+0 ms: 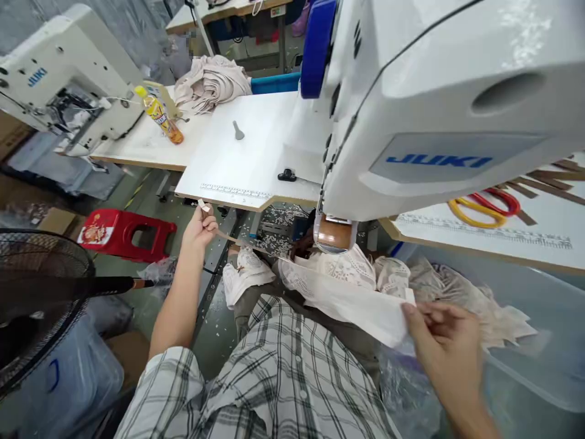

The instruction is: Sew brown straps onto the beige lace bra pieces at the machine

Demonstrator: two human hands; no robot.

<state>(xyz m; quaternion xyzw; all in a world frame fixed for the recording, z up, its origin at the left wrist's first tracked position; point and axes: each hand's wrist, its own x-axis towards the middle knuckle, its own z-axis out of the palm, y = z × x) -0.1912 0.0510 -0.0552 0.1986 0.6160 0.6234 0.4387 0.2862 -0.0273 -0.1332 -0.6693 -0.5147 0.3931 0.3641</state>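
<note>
A pale beige lace garment that looks like a bra (351, 305) is stretched across my lap, below the sewing machine head (338, 233). My left hand (200, 228) is closed on its narrow end, with a small white tab (203, 206) sticking up above the fingers. On the other side, my right hand (441, 335) pinches the wide sheer end beside another white tab (409, 296). More lace pieces (347, 268) lie bunched behind the stretched band, and one white lace piece (247, 274) rests over my knee.
Scissors with red and yellow handles (478, 218) lie on the right table among brown strips. A drink bottle (159, 116) and a fabric pile (212, 82) stand on the left table. A red stool (125, 235) and a fan (41, 299) are at left, a clear bin (539, 366) at right.
</note>
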